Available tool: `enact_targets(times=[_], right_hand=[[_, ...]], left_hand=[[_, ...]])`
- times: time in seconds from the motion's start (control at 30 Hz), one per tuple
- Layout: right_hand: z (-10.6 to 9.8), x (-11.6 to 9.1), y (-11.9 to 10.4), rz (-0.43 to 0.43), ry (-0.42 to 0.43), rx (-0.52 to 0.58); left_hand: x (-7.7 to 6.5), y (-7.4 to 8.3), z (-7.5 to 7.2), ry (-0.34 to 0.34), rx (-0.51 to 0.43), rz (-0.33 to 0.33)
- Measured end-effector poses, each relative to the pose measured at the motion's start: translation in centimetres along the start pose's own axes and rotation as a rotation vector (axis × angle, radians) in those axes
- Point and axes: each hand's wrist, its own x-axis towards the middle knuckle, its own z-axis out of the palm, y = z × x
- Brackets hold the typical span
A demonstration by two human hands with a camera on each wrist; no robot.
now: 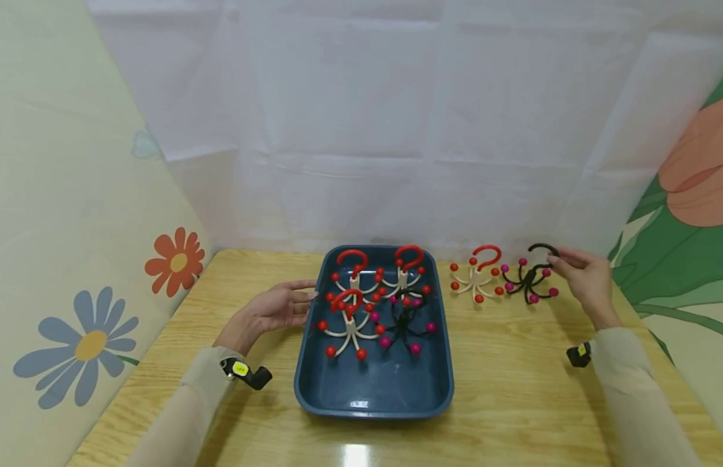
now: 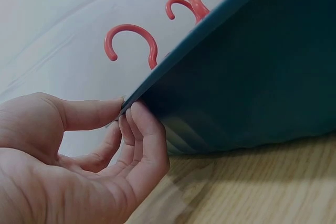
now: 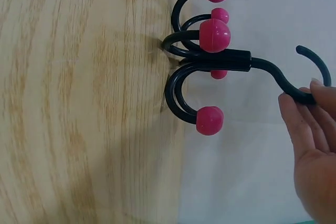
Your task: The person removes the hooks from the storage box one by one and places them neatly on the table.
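My right hand (image 1: 589, 282) pinches the curved top hook of a black multi-arm hanger (image 1: 529, 279) with pink balls on its arm ends. In the right wrist view this black hanger (image 3: 236, 60) stands upright, its curved arms down at the wooden table. On the other side, my left hand (image 1: 275, 308) grips the left rim of a dark blue tray (image 1: 379, 389), thumb and fingers at its edge in the left wrist view. Three white hangers with red hooks and red balls, such as the front one (image 1: 351, 329), stand in the tray beside another black hanger (image 1: 404, 324).
Between the tray and the held hanger, a white hanger with a red hook (image 1: 476, 280) stands on the table (image 1: 502, 389). A white cloth (image 1: 361, 130) hangs behind the table's back edge. Flower-patterned cloths (image 1: 63, 214) line both sides.
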Motion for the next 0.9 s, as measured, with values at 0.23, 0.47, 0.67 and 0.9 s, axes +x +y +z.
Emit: enact_targets(times=[0.23,0.47,0.67,0.9], right_hand=[[-0.1,0.2,-0.3,0.007,0.001,-0.041],[-0.4,0.2,-0.6,-0.034,0.004,-0.239],[-0.7,-0.4,-1.4,-0.071,-0.016,-0.304],[-0.3,-1.4,-3.7,-0.137,0.012,-0.303]], left_hand=[[0.0,0.0,0.0,0.002,-0.005,-0.001],[0.1,0.1,0.1,0.014,0.002,0.006],[0.2,0.0,0.0,0.009,0.009,0.004],[0.2,-0.2,-0.1,0.007,0.004,0.008]])
